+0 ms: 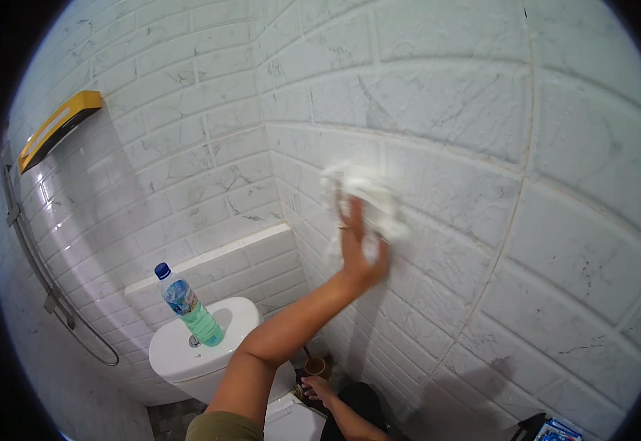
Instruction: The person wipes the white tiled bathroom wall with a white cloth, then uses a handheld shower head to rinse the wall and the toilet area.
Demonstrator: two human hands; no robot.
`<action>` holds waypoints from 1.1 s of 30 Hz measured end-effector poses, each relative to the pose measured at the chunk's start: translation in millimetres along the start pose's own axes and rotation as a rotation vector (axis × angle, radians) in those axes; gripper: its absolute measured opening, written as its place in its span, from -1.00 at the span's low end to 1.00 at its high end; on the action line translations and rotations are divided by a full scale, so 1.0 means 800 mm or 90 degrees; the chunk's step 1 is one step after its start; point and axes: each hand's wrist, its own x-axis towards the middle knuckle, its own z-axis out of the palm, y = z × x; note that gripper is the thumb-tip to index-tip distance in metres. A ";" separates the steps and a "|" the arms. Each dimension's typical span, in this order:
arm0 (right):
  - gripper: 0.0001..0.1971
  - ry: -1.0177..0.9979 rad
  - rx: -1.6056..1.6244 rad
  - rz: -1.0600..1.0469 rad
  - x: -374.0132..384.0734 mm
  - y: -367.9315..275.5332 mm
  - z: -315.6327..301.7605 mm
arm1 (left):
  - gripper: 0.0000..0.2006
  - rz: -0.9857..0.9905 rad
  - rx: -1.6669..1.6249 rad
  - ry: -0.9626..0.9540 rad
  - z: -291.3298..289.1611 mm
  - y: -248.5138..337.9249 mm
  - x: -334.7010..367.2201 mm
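Observation:
My left hand (362,257) presses a bunched white cloth (379,195) against the white marbled tile wall (445,198) on the right. Its fingers lie over the cloth, and both are smeared by motion. Low down near the toilet, my right hand (319,389) hangs with its fingers loosely apart and nothing visible in them. A clear plastic bottle (194,312) with a blue cap and pale green liquid stands on the white toilet cistern lid (243,316), left of my left forearm. Part of the toilet below is hidden by my left arm.
A yellow and black holder (63,125) is fixed to the left wall, above a shower rail and hose (41,272). A tiled ledge (210,257) runs behind the cistern. On the floor beside the toilet sits a brown round container (315,365). A blue package (557,431) shows at lower right.

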 end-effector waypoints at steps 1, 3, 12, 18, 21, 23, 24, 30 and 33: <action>-0.72 0.002 0.000 -0.002 0.003 0.003 -0.002 | -0.19 0.097 0.003 -0.006 0.001 0.014 0.018; -0.69 0.013 0.007 0.006 0.010 0.004 -0.006 | -0.17 0.230 0.010 -0.016 0.003 0.018 0.053; -0.56 0.009 -0.003 -0.022 0.012 0.019 -0.019 | -0.27 -0.236 -0.118 0.088 -0.035 -0.120 0.122; -0.59 0.038 0.005 -0.011 0.013 0.018 -0.018 | -0.25 -0.336 0.029 0.045 -0.017 -0.075 -0.034; -0.66 0.034 -0.022 -0.014 0.000 0.010 -0.012 | -0.25 -0.396 -0.044 -0.024 -0.009 -0.007 -0.197; -0.68 0.044 0.004 -0.027 -0.005 0.007 -0.015 | -0.25 -0.344 -0.063 -0.021 0.003 0.033 -0.221; -0.69 0.049 0.018 -0.033 -0.006 0.007 -0.018 | -0.25 -0.341 -0.098 -0.016 0.007 0.046 -0.218; -0.64 0.037 -0.010 -0.036 -0.005 0.013 -0.024 | -0.34 -0.190 -0.031 0.106 0.008 -0.047 -0.069; -0.64 0.020 -0.041 -0.059 -0.003 0.010 -0.028 | -0.37 -0.311 -0.073 0.147 -0.014 -0.077 0.001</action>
